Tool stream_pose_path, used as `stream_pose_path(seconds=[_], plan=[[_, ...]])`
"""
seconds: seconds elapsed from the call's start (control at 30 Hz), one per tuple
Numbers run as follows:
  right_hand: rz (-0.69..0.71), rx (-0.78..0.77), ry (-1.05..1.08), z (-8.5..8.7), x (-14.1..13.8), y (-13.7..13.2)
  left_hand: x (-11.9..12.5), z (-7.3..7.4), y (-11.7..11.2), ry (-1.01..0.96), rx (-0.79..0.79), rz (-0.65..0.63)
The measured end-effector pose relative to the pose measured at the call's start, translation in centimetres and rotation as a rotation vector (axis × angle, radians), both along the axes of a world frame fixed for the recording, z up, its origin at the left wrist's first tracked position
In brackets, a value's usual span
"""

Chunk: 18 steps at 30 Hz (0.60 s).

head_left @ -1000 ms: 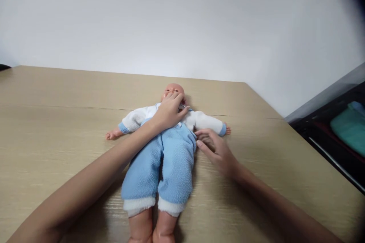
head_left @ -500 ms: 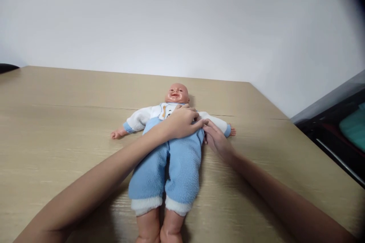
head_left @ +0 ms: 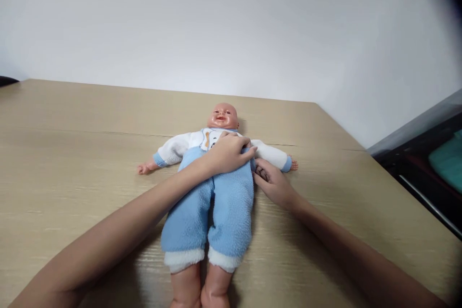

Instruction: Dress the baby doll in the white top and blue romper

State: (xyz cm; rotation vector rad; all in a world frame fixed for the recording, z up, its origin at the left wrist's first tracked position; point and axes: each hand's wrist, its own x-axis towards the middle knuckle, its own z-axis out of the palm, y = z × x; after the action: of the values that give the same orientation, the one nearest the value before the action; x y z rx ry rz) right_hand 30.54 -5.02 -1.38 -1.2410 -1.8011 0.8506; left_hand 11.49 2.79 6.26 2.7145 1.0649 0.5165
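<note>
A baby doll (head_left: 223, 115) lies on its back with its head away from me and its arms spread. It wears a fleecy outfit (head_left: 231, 207) with blue trousers, white sleeves and a cartoon face on the chest. My left hand (head_left: 231, 151) rests across the doll's chest, fingers bent over the cloth and thumb pointing right. Its fingertips are partly hidden. Beside the doll's waist, under its white sleeve, my right hand (head_left: 270, 180) has its fingers curled against the outfit's side edge. The thumb sits lower, at the blue cloth.
The doll lies on a wide wooden table (head_left: 90, 154) with a seam running across it. A pale wall (head_left: 216, 29) rises behind the far edge. Off the right edge stands something dark (head_left: 407, 163) with a teal item (head_left: 447, 161) on it.
My right hand has drawn away from my left thumb and slid slightly down along the doll's side, its fingers now curled more. My left hand stays on the chest.
</note>
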Motion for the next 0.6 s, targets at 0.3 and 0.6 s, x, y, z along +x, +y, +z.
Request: stream_pose_path(seconds=[0.3, 0.6], plan=[[0.169, 0.068, 0.021, 0.0, 0.1, 0.4, 0.1, -0.2, 0.0, -0.074, 0.003, -0.024], [-0.162, 0.18, -0.216, 0.2, 0.1, -0.7, -0.2, -0.8, 0.2, -0.131, -0.03, -0.028]])
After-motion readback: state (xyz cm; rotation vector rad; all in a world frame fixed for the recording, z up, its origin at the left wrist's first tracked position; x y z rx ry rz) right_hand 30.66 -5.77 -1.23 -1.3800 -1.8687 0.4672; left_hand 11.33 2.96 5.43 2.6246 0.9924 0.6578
